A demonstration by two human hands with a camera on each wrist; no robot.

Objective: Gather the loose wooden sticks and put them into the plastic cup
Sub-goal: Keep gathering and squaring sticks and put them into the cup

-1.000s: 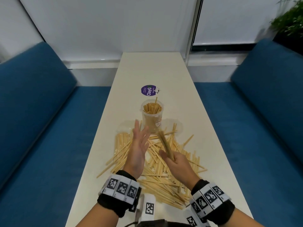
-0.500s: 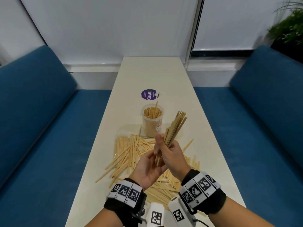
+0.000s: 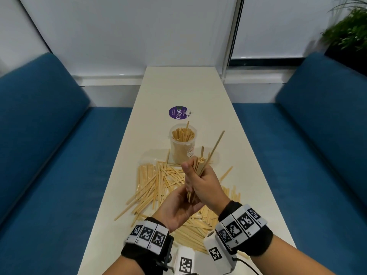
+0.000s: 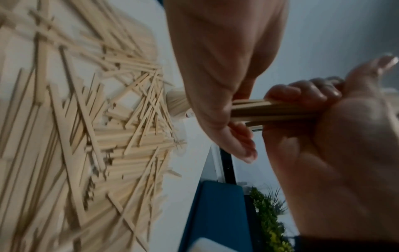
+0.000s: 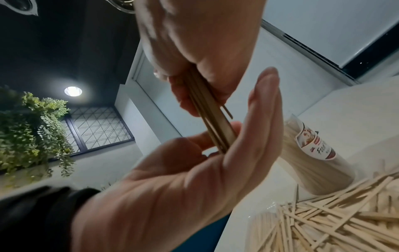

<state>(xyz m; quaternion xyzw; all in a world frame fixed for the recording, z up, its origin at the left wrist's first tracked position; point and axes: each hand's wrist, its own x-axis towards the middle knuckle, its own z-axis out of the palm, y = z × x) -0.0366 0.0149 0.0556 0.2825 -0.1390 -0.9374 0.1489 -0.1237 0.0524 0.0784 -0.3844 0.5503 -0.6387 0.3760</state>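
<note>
R hand (image 3: 205, 182) clamped round a bundle (image 3: 200, 165) of sticks, held upright over the pile (image 3: 156, 181), a couple poking well above the rest. L hand (image 3: 178, 207) flat-fingered, palm cupped under the bundle's lower ends, gripping nothing. Step, as I read it: squaring ends before loading. Cup (image 3: 182, 145) stands just beyond, mid tabletop (image 3: 198, 90), already packed w/ sticks. Next: even out strays, tilt bundle ends-down, find a gap in the cup; tight fit likely. Plenty left on tabletop near side.

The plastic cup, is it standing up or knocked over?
Standing up: the plastic cup sits upright on the table, mouth upward, sticks poking out.
</note>
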